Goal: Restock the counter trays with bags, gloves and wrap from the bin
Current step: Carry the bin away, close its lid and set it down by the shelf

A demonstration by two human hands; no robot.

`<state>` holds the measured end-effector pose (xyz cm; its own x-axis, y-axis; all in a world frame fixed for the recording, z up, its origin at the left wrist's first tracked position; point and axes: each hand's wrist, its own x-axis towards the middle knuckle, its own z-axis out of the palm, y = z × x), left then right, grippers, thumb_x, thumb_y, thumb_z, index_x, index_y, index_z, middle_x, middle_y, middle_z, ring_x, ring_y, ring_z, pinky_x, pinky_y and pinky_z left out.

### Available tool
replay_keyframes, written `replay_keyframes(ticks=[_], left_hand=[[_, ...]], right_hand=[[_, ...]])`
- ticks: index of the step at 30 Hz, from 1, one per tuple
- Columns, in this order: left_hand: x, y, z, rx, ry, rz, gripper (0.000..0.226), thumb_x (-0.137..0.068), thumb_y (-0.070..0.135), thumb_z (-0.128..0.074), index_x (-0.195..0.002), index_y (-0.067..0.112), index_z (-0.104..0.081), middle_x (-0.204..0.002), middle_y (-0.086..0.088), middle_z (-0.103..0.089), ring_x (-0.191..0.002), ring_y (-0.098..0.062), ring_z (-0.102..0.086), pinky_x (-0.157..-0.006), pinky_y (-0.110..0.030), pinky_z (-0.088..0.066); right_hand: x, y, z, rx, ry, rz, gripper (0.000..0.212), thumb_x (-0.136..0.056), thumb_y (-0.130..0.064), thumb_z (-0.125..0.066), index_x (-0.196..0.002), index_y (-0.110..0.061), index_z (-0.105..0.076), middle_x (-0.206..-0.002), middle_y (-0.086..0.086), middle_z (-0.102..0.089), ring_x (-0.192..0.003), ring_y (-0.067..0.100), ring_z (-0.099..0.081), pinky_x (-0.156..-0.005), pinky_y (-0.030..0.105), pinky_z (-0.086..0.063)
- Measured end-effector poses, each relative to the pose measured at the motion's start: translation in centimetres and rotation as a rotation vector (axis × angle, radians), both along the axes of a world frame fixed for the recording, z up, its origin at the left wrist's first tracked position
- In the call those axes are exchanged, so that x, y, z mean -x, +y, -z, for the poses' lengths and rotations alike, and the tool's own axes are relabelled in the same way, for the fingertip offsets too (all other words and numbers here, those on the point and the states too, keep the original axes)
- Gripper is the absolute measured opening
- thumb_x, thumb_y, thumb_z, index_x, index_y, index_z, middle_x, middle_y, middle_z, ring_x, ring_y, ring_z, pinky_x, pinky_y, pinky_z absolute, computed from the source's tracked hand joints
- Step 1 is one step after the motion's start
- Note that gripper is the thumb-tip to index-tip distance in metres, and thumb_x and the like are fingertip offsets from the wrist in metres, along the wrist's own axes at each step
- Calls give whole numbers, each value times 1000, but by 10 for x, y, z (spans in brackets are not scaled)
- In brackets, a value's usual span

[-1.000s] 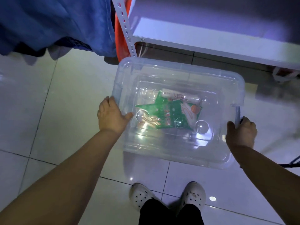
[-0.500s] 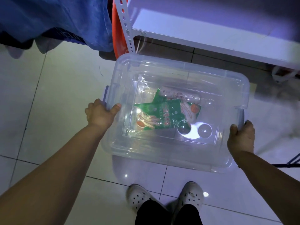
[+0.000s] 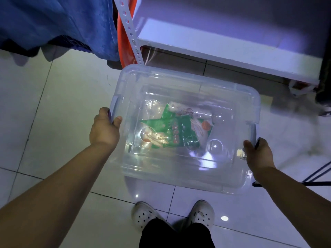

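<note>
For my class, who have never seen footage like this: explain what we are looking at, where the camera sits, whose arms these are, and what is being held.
There is one picture, taken by a wide-angle camera worn on a person's head, looking down. The two bare arms are that person's own, and their white shoes show at the bottom. No machine is involved. The left hand and the right hand each have a grip on one end of a clear plastic bin with its lid on, above a tiled floor. Through the lid you can see a green printed packet and a pale roll lying inside. Behind the bin stands a white shelf; blue cloth hangs at upper left.
</note>
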<state>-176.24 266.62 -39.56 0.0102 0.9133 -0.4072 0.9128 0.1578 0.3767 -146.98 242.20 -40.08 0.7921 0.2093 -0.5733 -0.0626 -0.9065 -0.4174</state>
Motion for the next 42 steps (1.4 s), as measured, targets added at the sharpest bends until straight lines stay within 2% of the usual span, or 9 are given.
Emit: replay_keyframes(ticks=[4,10,18,22,25,30,36,39,42], left_hand=[[-12,-14,-51,-65,21,29,33,-92,23,-52,-118,3,-46,-111,-28,-53,-99,-43,-51,-77,-43,-40],[-45,-34,-156,-113,9,88,34,-92,20,-52,-121,2,-47,-110,-28,-53,-102,-43,-48,-81,-45,-40],[-99,-12,-259,-245,-26,252,36,-92,22,-52,-122,4,-48,-109,-26,-55,-100,-44,-51,-82,-46,-41],[-135,14,-278,-252,-115,305,31,-91,22,-53,-114,2,-47,-106,-24,-57,-97,-42,-52,-74,-42,-39],[-163,35,-278,-222,-156,312,30,-92,23,-53,-108,-1,-46,-102,-24,-57,-94,-41,-54,-70,-38,-34],[-193,68,-269,-58,-217,386,37,-90,20,-53,-122,5,-42,-117,-16,-55,-100,-34,-53,-76,-34,-35],[-193,78,-271,40,-310,525,52,-91,11,-51,-139,12,-33,-139,-9,-46,-122,-31,-47,-93,-33,-36],[-171,80,-272,-41,-347,417,48,-85,10,-53,-132,9,-41,-129,-14,-53,-113,-35,-51,-93,-38,-40],[-142,64,-272,-140,-359,239,44,-72,11,-64,-112,0,-48,-110,-22,-56,-102,-41,-52,-88,-52,-45]], right_hand=[[-5,-20,-42,-34,16,45,24,-92,-19,-53,-93,5,-50,-84,29,-57,-70,38,-55,-62,40,-47],[-23,-61,-139,-62,93,112,22,-89,-22,-58,-87,0,-53,-84,28,-61,-67,36,-58,-66,49,-54],[-49,-79,-243,-134,127,150,35,-87,-30,-62,-80,4,-56,-71,23,-64,-63,31,-61,-57,36,-48],[-56,-69,-259,-129,55,240,42,-90,-35,-56,-82,7,-55,-76,25,-63,-72,36,-62,-71,45,-51],[-54,-57,-260,-152,-1,330,45,-92,-36,-52,-91,9,-53,-85,27,-61,-80,40,-59,-73,45,-47],[-47,-45,-255,-199,-38,457,43,-94,-33,-48,-97,10,-53,-89,32,-60,-66,34,-52,-53,32,-39],[-25,-38,-250,-210,-20,596,54,-92,-44,-47,-96,10,-53,-95,31,-58,-86,44,-57,-72,42,-46],[-15,-39,-241,-203,23,621,64,-86,-56,-48,-99,6,-55,-96,31,-61,-83,44,-61,-77,51,-54],[-1,-21,-254,-221,55,686,60,-90,-49,-47,-106,8,-53,-101,30,-61,-88,43,-60,-77,46,-50]])
